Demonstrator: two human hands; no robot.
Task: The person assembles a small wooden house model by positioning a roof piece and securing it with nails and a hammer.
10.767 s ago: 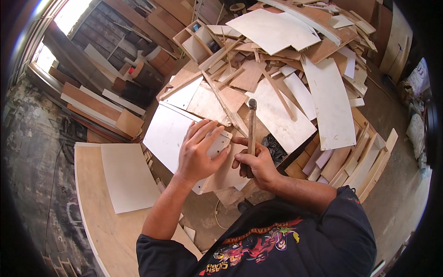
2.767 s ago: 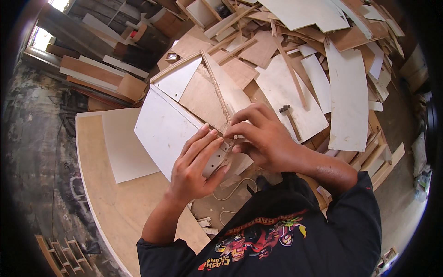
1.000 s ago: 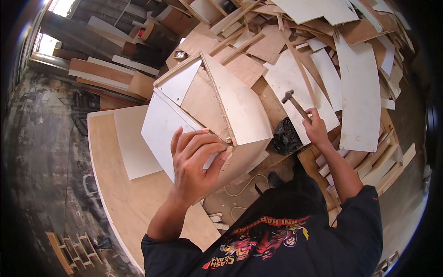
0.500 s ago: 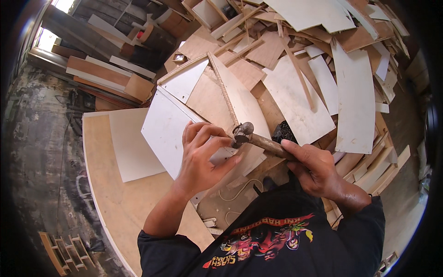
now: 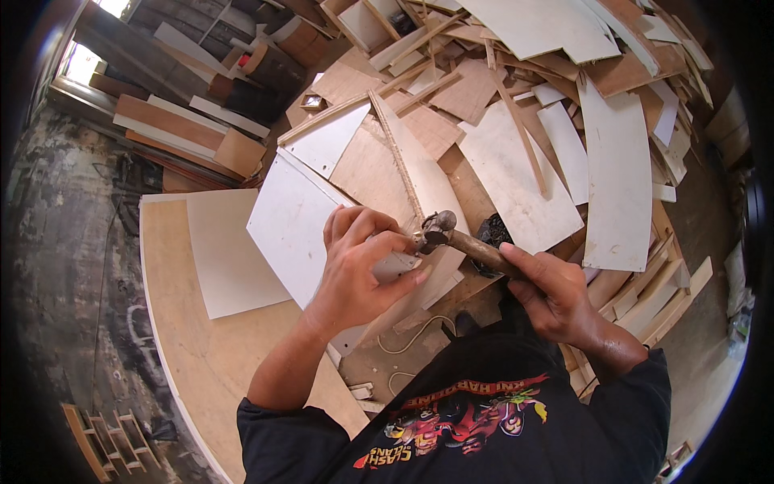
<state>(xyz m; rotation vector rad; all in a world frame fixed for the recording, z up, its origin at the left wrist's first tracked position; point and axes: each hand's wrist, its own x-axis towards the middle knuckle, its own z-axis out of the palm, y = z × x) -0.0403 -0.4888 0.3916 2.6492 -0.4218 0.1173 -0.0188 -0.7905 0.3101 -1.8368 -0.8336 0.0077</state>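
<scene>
Head view, looking down: the left hand (image 5: pixel 360 262) pinches something too small to identify against the edge of a white-faced plywood panel (image 5: pixel 302 230), fingers curled tight. The right hand (image 5: pixel 550 292) is wrapped around the wooden handle of a metal-headed hammer (image 5: pixel 461 240), its head right at the left fingertips. The panel leans on a curved pale wooden tabletop (image 5: pixel 193 355). Behind lies a heap of plywood offcuts (image 5: pixel 564 121). A black shirt with a colourful printed graphic (image 5: pixel 459 419) fills the lower edge.

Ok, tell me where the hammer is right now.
In the head view, just right of centre: the right hand grips the hammer by its wooden handle, its head against the left hand fingertips on the white board.
</scene>
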